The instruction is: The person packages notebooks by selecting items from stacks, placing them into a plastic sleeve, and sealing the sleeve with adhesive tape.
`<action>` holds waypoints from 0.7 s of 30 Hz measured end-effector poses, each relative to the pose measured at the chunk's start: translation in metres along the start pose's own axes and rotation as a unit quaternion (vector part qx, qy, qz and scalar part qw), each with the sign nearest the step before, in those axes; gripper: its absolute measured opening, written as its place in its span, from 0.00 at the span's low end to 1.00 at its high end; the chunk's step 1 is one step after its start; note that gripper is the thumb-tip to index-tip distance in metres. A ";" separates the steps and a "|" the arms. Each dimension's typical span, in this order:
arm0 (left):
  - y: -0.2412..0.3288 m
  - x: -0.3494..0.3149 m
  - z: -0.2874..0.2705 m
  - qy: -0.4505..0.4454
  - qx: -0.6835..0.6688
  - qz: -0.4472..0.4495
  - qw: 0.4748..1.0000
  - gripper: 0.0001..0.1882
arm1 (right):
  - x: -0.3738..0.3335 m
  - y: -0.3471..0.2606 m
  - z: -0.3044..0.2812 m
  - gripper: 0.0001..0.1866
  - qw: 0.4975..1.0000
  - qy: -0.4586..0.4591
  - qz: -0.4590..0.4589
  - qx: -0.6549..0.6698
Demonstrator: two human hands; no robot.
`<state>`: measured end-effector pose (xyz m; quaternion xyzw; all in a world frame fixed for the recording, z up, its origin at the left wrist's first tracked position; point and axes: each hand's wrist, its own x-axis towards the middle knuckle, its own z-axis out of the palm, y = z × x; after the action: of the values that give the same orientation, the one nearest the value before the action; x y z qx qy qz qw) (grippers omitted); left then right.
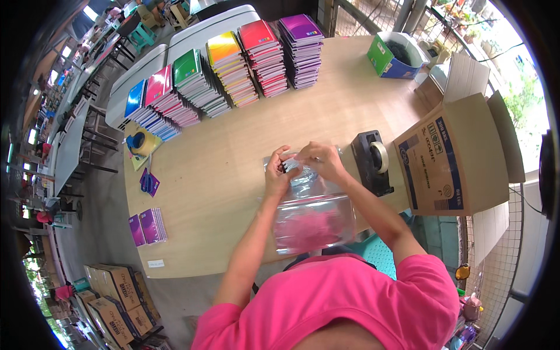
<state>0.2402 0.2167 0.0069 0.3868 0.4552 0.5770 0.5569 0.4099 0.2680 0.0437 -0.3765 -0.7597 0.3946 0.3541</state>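
Note:
My left hand and my right hand meet over the table, fingers curled in on clear plastic. A shiny, clear plastic bag lies crinkled under them, and more clear plastic stretches to the table's near edge, pink showing through it. Something small with dark and whitish parts shows between the left fingers; I cannot make out what it is. Just right of my right hand stands a black tape dispenser with a roll of tape.
Along the far side stand stacks of spiral notebooks in several colours. Small purple notebooks, blue-handled scissors and tape rolls lie at left. At right are an open cardboard box and a green-and-blue carton.

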 end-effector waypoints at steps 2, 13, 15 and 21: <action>-0.004 -0.002 0.003 0.026 0.027 0.003 0.999 0.26 | -0.018 0.004 0.005 0.12 0.996 0.034 -0.068 -0.051; -0.020 0.000 -0.006 0.056 0.152 0.082 0.983 0.11 | -0.082 -0.018 -0.017 0.23 0.987 0.091 -0.093 -0.090; -0.022 -0.002 -0.009 0.101 0.125 0.081 0.984 0.10 | -0.101 -0.025 -0.050 0.17 0.976 0.213 0.015 -0.051; -0.020 0.000 0.010 0.100 0.074 0.072 0.990 0.08 | -0.165 0.050 -0.156 0.12 0.832 0.169 0.512 0.134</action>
<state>0.2553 0.2169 -0.0089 0.3988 0.5211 0.6163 0.4353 0.6315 0.2001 0.0292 -0.7211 -0.3263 0.5479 0.2710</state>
